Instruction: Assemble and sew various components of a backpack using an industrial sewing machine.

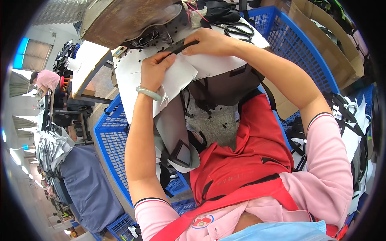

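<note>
My left hand is closed, its thumb and fingers pinching one end of a short black strip. My right hand pinches the other end, so the strip stretches between the two hands. Beneath them lies a white fabric panel, its loose part hanging over the table's near edge with dark grey mesh cloth attached or lying under it. Just beyond my hands stands a worn brown machine, which looks like a sewing machine. The exact join between strip and fabric is hidden by my fingers.
Black scissors lie on the table at the right, near a black cloth bundle. Blue plastic baskets flank me. A cardboard box stands at the far right. Another person works at the far left.
</note>
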